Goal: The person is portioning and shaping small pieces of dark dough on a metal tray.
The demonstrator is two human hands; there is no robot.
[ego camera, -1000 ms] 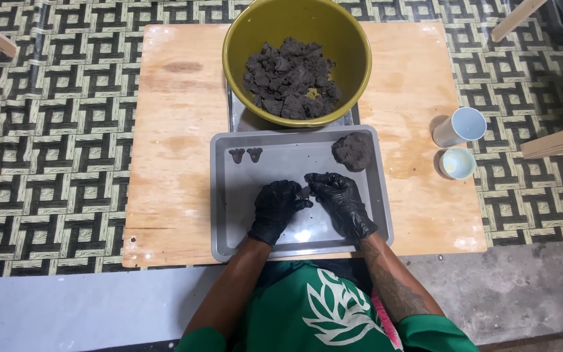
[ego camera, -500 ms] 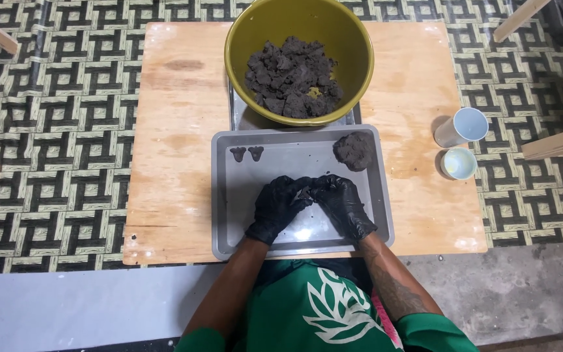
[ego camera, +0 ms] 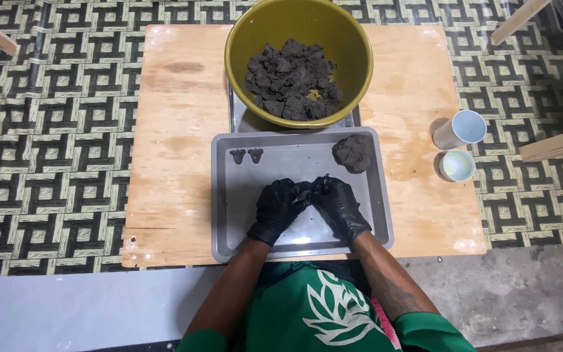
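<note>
**Head view: gloved hands pinching clay over the grey tray**

Head camera, looking straight down. I see both hands in black gloves, meeting above the middle of the grey metal tray [ego camera: 229,215]. The left hand [ego camera: 277,208] and right hand [ego camera: 340,205] have fingertips pressed together on a small dark piece of clay [ego camera: 310,190], which is mostly hidden between the fingers. Both hands are curled in around it, a pinching hold rather than a fist.

On the tray: two small shaped clay pieces [ego camera: 246,155] in the far-left corner, side by side. A rounded clay lump [ego camera: 354,152] in the far-right corner, well apart from the hands.

Beyond the tray, a yellow-green bowl [ego camera: 242,39] holds crumbled dark clay chunks [ego camera: 291,79]. Right of the tray, two pale cups [ego camera: 459,146] on the wooden board [ego camera: 170,130], one lying on its side.
</note>
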